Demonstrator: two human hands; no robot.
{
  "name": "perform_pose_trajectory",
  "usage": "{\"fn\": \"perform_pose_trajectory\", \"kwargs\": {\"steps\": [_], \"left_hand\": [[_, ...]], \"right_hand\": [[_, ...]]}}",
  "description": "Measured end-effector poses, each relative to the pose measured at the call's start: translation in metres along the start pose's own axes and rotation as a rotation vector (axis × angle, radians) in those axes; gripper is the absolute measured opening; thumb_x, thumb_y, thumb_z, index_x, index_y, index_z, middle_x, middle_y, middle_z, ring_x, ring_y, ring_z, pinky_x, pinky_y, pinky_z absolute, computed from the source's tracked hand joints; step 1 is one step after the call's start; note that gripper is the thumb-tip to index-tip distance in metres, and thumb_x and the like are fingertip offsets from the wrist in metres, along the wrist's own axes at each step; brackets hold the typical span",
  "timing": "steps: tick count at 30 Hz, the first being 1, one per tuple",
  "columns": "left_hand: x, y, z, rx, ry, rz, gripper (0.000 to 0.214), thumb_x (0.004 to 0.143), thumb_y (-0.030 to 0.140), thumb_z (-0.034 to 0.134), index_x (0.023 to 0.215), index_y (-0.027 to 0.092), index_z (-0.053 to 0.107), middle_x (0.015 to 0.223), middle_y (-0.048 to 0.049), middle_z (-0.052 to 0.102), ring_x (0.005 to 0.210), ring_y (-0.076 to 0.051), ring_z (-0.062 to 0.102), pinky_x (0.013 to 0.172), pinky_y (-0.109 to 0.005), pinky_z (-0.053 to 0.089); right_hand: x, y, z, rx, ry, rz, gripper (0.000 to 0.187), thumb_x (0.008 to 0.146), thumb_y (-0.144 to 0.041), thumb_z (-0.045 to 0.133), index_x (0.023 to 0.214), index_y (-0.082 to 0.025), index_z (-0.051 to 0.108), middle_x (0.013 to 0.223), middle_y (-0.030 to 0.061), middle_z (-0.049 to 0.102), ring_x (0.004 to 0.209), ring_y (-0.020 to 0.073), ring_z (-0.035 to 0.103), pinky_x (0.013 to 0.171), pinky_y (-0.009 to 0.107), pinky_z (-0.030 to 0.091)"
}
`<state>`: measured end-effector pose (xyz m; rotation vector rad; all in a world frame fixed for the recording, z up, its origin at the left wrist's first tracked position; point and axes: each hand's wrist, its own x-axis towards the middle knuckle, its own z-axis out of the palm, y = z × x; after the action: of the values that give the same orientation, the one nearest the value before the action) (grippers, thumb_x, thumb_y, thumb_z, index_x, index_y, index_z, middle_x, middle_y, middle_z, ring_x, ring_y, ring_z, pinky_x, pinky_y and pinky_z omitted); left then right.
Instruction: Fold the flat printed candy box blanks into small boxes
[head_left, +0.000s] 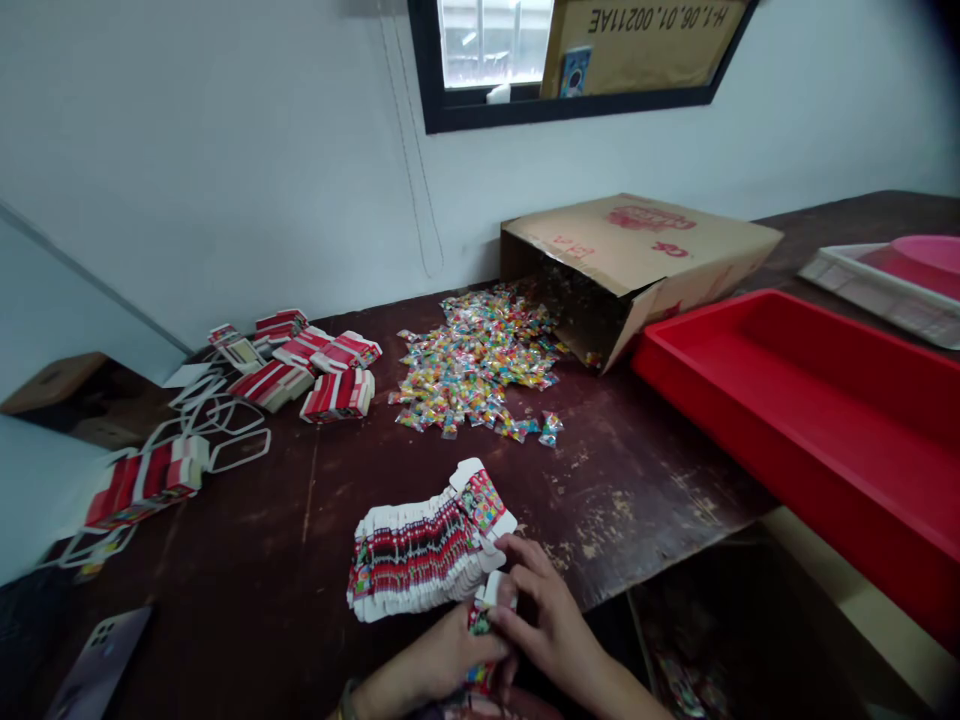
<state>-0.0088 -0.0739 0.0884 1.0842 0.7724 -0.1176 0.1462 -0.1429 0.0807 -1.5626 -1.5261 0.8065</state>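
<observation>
Between my two hands, near the table's front edge, is a small printed candy box with white flaps at its upper end. My left hand is closed around its body from the left. On the other side my right hand pinches at the white flaps with thumb and fingers. Just beyond them lies a fanned row of flat printed cartons, red with white edges. One carton at the row's right end lies face up. The lower part of the held box is partly covered by my fingers.
Small wrapped candies spill from a tipped cardboard box at the back. Banded carton bundles and loose white bands lie left. A red tray stands right, a white tray behind. A phone lies front left.
</observation>
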Motion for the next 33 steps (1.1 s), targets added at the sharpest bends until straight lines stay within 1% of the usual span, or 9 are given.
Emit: {"fn": "perform_pose_trajectory", "kwargs": {"steps": [5,9,11,12,16,18,24,30,33], "left_hand": [[-0.007,0.003,-0.002,-0.006,-0.004,0.049,0.034,0.056,0.011,0.058,0.089,0.017,0.057,0.067,0.0064,0.052,0.059,-0.008,0.042,0.058,-0.022,0.034],[-0.016,0.011,-0.016,-0.071,-0.245,0.031,0.025,0.059,0.02,0.07,0.082,0.015,0.063,0.073,0.0029,0.059,0.065,-0.01,0.049,0.065,-0.023,0.038],[-0.014,0.012,-0.02,-0.084,-0.3,0.015,0.026,0.061,0.028,0.074,0.082,0.015,0.065,0.074,0.0009,0.063,0.065,-0.012,0.054,0.066,-0.025,0.041],[-0.011,0.011,-0.02,-0.089,-0.25,0.025,0.029,0.062,0.031,0.075,0.083,0.015,0.064,0.072,0.0006,0.065,0.064,-0.013,0.056,0.065,-0.026,0.042],[0.016,-0.001,-0.007,-0.127,0.175,0.091,0.039,0.062,0.04,0.076,0.088,0.016,0.061,0.058,0.0035,0.061,0.051,-0.013,0.055,0.053,-0.025,0.043],[0.025,-0.007,0.0,-0.143,0.247,0.101,0.041,0.063,0.045,0.075,0.087,0.015,0.061,0.053,0.0044,0.058,0.046,-0.012,0.052,0.049,-0.025,0.041],[0.011,-0.003,-0.013,-0.087,-0.304,0.035,0.038,0.065,0.04,0.077,0.091,0.014,0.065,0.077,-0.0009,0.063,0.067,-0.013,0.056,0.069,-0.027,0.043],[0.015,0.001,-0.012,0.095,-0.249,0.099,0.046,0.054,0.043,0.084,0.086,0.016,0.065,0.078,0.0022,0.058,0.073,-0.015,0.049,0.072,-0.027,0.041],[0.021,0.0,-0.004,0.134,-0.065,0.264,0.05,0.058,0.043,0.082,0.096,0.015,0.063,0.086,0.0004,0.059,0.079,-0.017,0.05,0.079,-0.028,0.043]], "right_hand": [[0.011,-0.016,-0.017,0.119,-0.324,0.05,0.01,0.077,-0.028,0.072,0.078,-0.02,0.066,0.135,0.0066,0.054,0.126,0.0266,0.044,0.106,0.042,0.031],[0.021,-0.02,-0.034,0.265,-0.49,0.046,0.007,0.082,-0.025,0.067,0.077,-0.02,0.07,0.129,0.0057,0.057,0.123,0.0238,0.05,0.103,0.035,0.035],[0.024,-0.02,-0.035,0.318,-0.476,0.036,0.011,0.082,-0.026,0.067,0.074,-0.019,0.069,0.128,0.006,0.056,0.122,0.0234,0.051,0.1,0.032,0.037],[0.025,-0.018,-0.032,0.333,-0.432,0.044,0.012,0.083,-0.026,0.066,0.075,-0.018,0.069,0.126,0.0066,0.057,0.118,0.0227,0.053,0.098,0.031,0.039],[0.022,-0.005,-0.012,0.274,-0.178,0.153,0.015,0.088,-0.021,0.057,0.081,-0.019,0.069,0.093,0.0052,0.064,0.089,0.0185,0.059,0.082,0.029,0.044],[0.018,0.004,-0.007,0.218,-0.138,0.17,0.016,0.088,-0.019,0.055,0.08,-0.019,0.069,0.084,0.0037,0.062,0.086,0.0185,0.057,0.08,0.029,0.043],[0.006,0.008,-0.029,0.411,-0.36,0.125,0.021,0.087,-0.035,0.061,0.081,-0.017,0.069,0.106,0.0055,0.059,0.096,0.0188,0.057,0.087,0.03,0.044],[0.01,-0.001,-0.047,0.458,-0.556,0.034,0.024,0.084,-0.041,0.066,0.077,-0.019,0.073,0.096,0.0024,0.061,0.095,0.02,0.056,0.087,0.032,0.045],[0.008,0.003,-0.044,0.451,-0.491,0.077,0.024,0.084,-0.041,0.064,0.08,-0.018,0.07,0.096,0.0027,0.061,0.091,0.0191,0.056,0.085,0.032,0.046]]}}
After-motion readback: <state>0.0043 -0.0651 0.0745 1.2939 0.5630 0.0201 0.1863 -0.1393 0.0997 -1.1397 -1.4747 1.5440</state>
